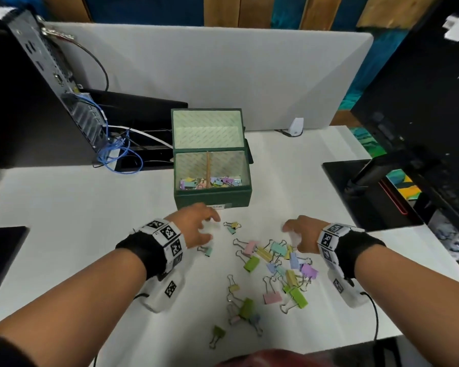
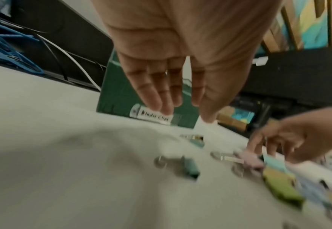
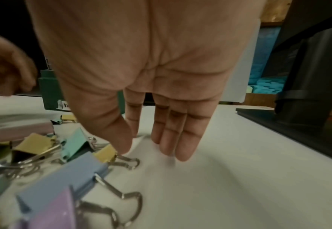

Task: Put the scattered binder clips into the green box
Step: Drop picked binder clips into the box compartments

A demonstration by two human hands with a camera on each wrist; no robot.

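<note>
At the far left a black computer case [image 1: 24, 83] stands on the white table [image 1: 77, 207], blue cables [image 1: 117, 152] spilling from it. The left hand [image 1: 194, 226] hovers above the table with fingers [image 2: 151, 93] straight and relaxed, holding nothing, just in front of the green box [image 1: 212, 198]. The box sits open at the middle, some clips already inside. The binder clips [image 1: 273, 268] lie scattered near the person, between both hands. The right hand [image 1: 301, 233] hangs over the pile's right edge, fingers [image 3: 182, 139] extended downward, empty, thumb close to a yellow clip [image 3: 106, 152]. A black monitor stand [image 1: 368, 192] is at right.
</note>
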